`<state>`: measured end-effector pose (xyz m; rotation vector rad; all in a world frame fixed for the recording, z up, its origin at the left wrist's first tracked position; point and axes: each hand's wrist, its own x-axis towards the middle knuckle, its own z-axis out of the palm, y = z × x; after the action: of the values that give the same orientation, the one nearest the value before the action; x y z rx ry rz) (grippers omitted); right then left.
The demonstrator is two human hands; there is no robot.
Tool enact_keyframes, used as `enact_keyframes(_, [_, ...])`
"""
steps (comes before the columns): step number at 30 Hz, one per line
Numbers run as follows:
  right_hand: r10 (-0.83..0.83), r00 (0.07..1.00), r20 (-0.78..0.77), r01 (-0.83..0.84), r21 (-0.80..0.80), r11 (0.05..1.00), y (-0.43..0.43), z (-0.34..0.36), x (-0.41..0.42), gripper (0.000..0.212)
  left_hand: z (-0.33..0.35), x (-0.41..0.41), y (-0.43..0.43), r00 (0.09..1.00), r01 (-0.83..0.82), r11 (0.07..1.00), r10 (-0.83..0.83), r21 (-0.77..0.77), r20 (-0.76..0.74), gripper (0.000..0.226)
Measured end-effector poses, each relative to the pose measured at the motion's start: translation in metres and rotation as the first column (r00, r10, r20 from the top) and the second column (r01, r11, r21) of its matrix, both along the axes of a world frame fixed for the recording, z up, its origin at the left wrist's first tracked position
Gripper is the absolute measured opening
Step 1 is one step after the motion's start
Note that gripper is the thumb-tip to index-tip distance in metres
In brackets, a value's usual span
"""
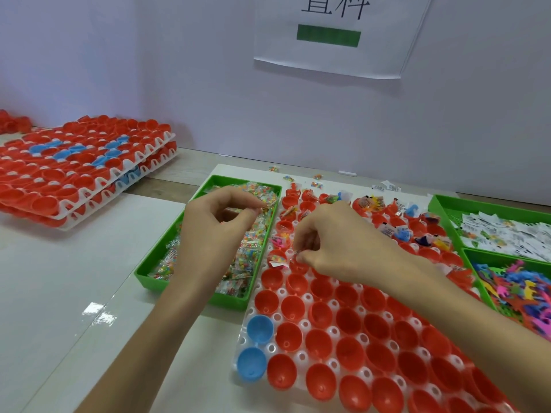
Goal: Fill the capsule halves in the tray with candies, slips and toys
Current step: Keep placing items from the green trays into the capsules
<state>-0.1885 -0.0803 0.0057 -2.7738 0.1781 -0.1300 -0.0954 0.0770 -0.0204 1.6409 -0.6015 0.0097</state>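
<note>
Bench (74, 263) of pale glossy board carries everything, and its near and side edges run out of view. White perforated plastic tray (241, 344), the landmark, is cut off at its near and right sides. It holds open red plastic capsule halves (319, 344), with two blue plastic capsule halves (260, 329) at its near left corner. The near rows of the tray are bare cups; the far rows hold candies, slips and toys, partly hidden behind the right forearm.

Stacked white trays of red and blue halves (89, 168) sit well to the far left of the tray, cut off at the left edge. Long green plastic tray (143, 271) lies just beside the tray's left side, heaped with clear packets of coloured candies (250, 251). Right of the tray, two green plastic bins are cut off: the farther bin (444, 216) holds white printed paper slips (507, 234), the nearer bin (477, 272) small coloured plastic toys (512, 290). White paper sign (328, 34) hangs on the wall beyond the tray, its top cropped.

Left hand (214, 231) hovers left of the tray over the candies, its grip closed thumb to forefinger on one candy packet (264, 207). Right hand (337, 242) is above the tray's middle rows, fingers curled, grip pinched on a small clear scrap (298, 252) too blurred to identify.
</note>
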Motion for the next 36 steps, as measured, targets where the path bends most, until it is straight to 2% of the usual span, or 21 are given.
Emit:
enact_keyframes(6, [0.003, 0.999, -0.051, -0.005, -0.032, 0.999, 0.000, -0.001, 0.007, 0.009, -0.001, 0.000, -0.001, 1.000, -0.013, 1.000, 0.013, -0.005, -0.001, 0.026])
enact_keyframes(21, [-0.024, 0.999, 0.036, 0.025, -0.031, 0.999, 0.002, -0.010, 0.002, 0.013, -0.002, 0.000, -0.002, 1.000, -0.019, 1.000, 0.019, 0.011, 0.022, 0.025])
enact_keyframes(28, [0.007, 1.000, 0.031, -0.009, 0.051, 0.999, 0.001, -0.010, -0.004, 0.008, -0.002, 0.000, -0.001, 1.000, -0.018, 1.000, 0.018, -0.001, 0.015, 0.028])
enact_keyframes(34, [0.062, 0.992, 0.106, -0.053, -0.086, 0.995, 0.010, -0.017, -0.009, 0.012, -0.004, 0.001, -0.001, 1.000, -0.013, 1.000, 0.013, -0.009, 0.019, 0.028])
enact_keyframes(36, [0.059, 0.992, 0.112, -0.051, -0.076, 0.996, 0.009, -0.017, -0.010, 0.012, -0.004, 0.002, -0.001, 1.000, -0.014, 1.000, 0.014, -0.008, 0.022, 0.027])
